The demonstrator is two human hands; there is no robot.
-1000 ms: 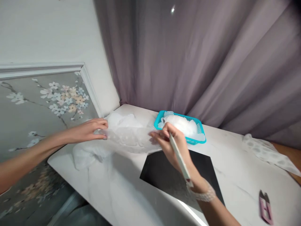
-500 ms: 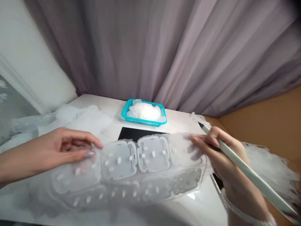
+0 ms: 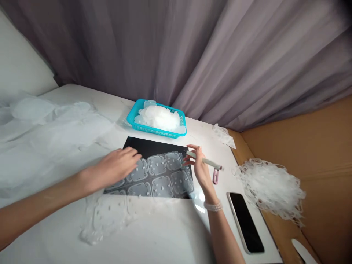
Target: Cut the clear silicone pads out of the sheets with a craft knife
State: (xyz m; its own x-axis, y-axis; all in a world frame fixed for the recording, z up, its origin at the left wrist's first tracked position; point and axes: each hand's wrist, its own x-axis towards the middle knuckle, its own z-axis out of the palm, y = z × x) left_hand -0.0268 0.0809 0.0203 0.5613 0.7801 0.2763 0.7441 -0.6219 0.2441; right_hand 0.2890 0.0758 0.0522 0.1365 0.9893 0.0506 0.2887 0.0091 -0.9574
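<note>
A white marble-patterned tabletop (image 3: 165,234) extends beneath both hands, with a mauve-grey curtain (image 3: 220,55) beyond the grip and a brown cardboard panel (image 3: 319,139) to the right of the right hand. Left of the left hand, a crumpled translucent plastic film (image 3: 46,135) covers part of the tabletop. Directly beneath the hands lies a black rectangular board (image 3: 140,146), bearing a translucent moulded sheet (image 3: 156,176) whose two rows of rounded, pegged cells run between the hands. Nearer the person than the grip, a similar moulded piece (image 3: 107,216) lies on the tabletop; whether it joins the sheet cannot be told. Beyond the grip, a teal plastic basket (image 3: 154,131) holds a heap of white translucent pieces (image 3: 159,117). Right of the right hand are a mass of white lacy plastic netting (image 3: 271,189) and a smartphone (image 3: 244,223) lying face up. The left hand (image 3: 117,165) is spread palm down over the left end of the sheet. The right hand (image 3: 198,163) pinches a pale pen-shaped tool (image 3: 205,160) between thumb and fingers, its tip pointing left, just above the sheet's right end. Small pink snips (image 3: 215,176) lie just right of the right hand, and a beaded bracelet (image 3: 213,206) circles the right wrist.
</note>
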